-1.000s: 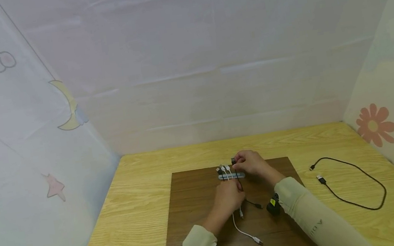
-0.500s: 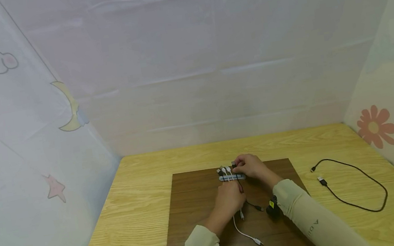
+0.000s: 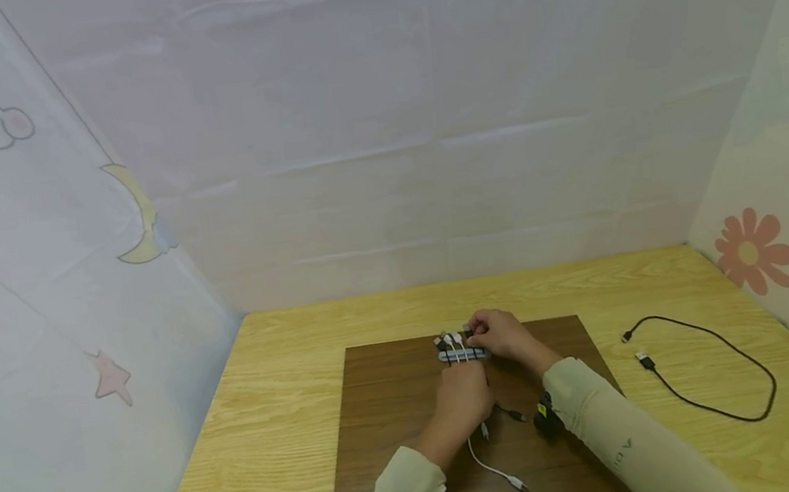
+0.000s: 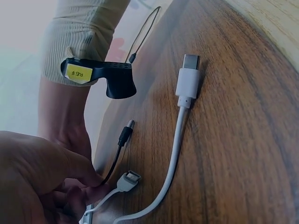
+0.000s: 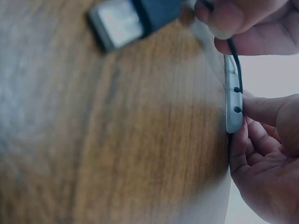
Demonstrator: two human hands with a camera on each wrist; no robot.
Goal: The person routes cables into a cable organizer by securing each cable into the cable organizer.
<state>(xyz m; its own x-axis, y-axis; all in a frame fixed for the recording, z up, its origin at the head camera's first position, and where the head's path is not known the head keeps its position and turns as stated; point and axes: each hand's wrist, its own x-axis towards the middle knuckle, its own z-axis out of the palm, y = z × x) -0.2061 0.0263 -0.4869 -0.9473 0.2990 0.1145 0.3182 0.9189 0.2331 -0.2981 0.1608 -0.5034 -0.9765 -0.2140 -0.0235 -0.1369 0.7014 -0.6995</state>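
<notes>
My right hand (image 3: 501,333) pinches a black USB cable (image 5: 232,49) just below its USB-A plug (image 5: 124,23), above the right end of a pale grey cable clip strip (image 3: 464,354). In the right wrist view the cable runs down to a slot of the strip; how deep it sits, I cannot tell. My left hand (image 3: 464,396) is just in front of the strip and pinches the same cable, whose small black plug (image 4: 125,135) sticks out past the fingers. White cables (image 3: 458,348) and another dark one pass across the strip's left part.
A dark brown wooden board (image 3: 382,424) lies on the yellow wood table (image 3: 259,416) beneath the strip. White plugs (image 4: 188,84) rest on the board nearer me. Farther right, another black USB cable (image 3: 726,342) lies curved on the table. Patterned walls stand around.
My right hand has come down slightly with the USB-A plug, closer to the strip. My left hand has shifted a little, covering more of the black cable.
</notes>
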